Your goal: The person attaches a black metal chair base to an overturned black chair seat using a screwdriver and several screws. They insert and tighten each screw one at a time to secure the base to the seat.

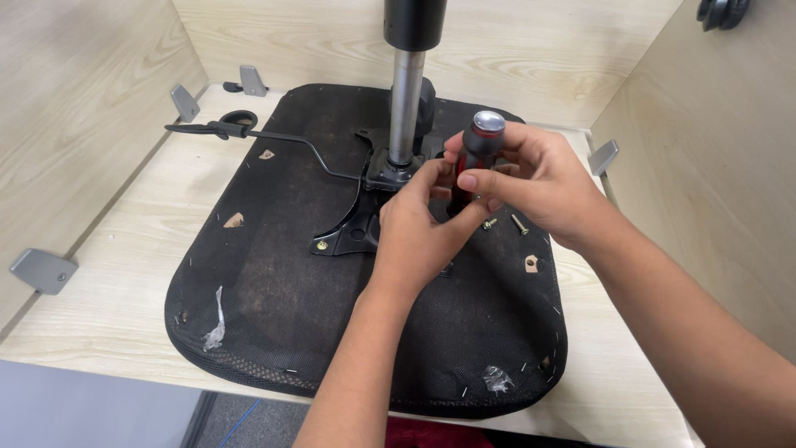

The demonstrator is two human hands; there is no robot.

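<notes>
An upturned black chair seat (274, 290) lies on a light wooden table (124, 257), its metal mounting plate (344, 236) and gas cylinder column (406, 91) pointing up. My right hand (531, 178) grips a screwdriver (479, 145) with a black and red handle and a silver cap, held upright over the plate. My left hand (423, 228) rests beside the screwdriver's lower shaft, fingers curled near its tip, which is hidden. Two loose screws (506, 222) lie on the seat just right of the hands.
A black adjustment lever (249, 133) runs left from the plate. Wooden walls enclose the table on three sides, with grey metal brackets (41, 270) at the joints. A black object (723, 10) sits at the top right.
</notes>
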